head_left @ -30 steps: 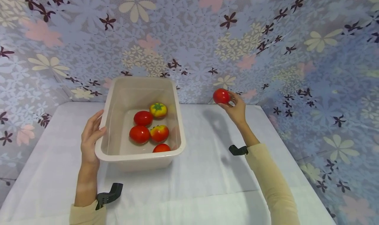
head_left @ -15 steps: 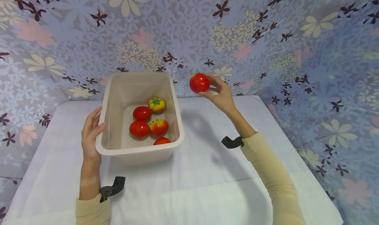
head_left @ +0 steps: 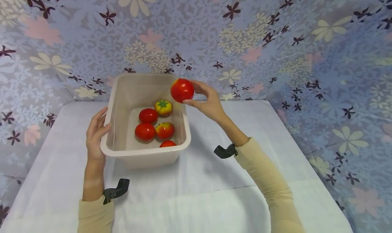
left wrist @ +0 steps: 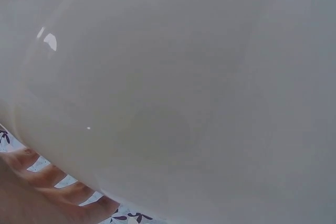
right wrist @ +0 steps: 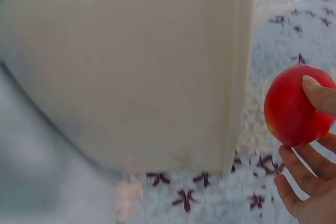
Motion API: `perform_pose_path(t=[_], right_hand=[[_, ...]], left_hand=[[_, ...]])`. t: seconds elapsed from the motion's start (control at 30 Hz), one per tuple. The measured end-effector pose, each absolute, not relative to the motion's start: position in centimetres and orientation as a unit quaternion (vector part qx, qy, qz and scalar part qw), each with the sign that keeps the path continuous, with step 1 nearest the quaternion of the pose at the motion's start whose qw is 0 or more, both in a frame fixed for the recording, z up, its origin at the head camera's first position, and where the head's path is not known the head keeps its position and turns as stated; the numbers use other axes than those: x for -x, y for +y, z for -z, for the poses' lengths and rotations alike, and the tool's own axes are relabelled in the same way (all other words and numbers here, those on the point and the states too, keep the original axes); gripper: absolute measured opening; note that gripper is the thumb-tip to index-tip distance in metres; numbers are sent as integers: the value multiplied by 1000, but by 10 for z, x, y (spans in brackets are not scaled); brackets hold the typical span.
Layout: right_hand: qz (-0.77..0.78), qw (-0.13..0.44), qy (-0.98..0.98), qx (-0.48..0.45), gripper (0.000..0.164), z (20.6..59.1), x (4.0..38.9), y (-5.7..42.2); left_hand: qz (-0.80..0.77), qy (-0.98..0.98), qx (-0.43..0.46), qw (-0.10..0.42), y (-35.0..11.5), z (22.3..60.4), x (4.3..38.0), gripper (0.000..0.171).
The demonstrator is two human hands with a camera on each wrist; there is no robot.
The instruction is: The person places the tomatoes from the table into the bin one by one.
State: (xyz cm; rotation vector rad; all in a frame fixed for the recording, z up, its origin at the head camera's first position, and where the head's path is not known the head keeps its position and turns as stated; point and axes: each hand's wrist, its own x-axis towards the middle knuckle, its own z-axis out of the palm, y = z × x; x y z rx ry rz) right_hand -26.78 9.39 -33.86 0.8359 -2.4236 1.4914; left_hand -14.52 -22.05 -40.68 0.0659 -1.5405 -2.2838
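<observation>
My right hand (head_left: 208,102) holds a glossy red tomato (head_left: 182,90) with a yellow patch between thumb and fingers. It is above the right rim of a cream plastic bin (head_left: 185,124) in the head view. The right wrist view shows the thumb on the tomato (right wrist: 296,106) and fingers beneath, beside the bin's outer wall (right wrist: 131,66). My left hand (head_left: 95,137) grips the bin's left edge, thumb over the rim, fingers along the outside. Inside lie several shiny fruits: red ones (head_left: 145,132), a red-yellow one (head_left: 165,130) and a yellow one with green leaves (head_left: 163,107).
The bin stands on a white-covered table (head_left: 214,192), towards its back left. A flowered cloth (head_left: 196,39) hangs behind and on both sides. The front wall of the bin partly hides one red fruit (head_left: 167,143).
My right hand has carried the tomato leftward, from beyond the right of the bin to its right rim. My left hand has stayed on the bin's edge.
</observation>
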Motion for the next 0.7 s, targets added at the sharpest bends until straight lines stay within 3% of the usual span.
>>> perform_pose_path(t=[0.47,0.7], right_hand=[[-393,30,-852,-345,64,358,268,67],[-353,44,-877,-322,79,363,267,68]], left_hand=[[808,-561,-15,179,-218,408,149,48],[812,-555,-21,177,-219,409,146,47]])
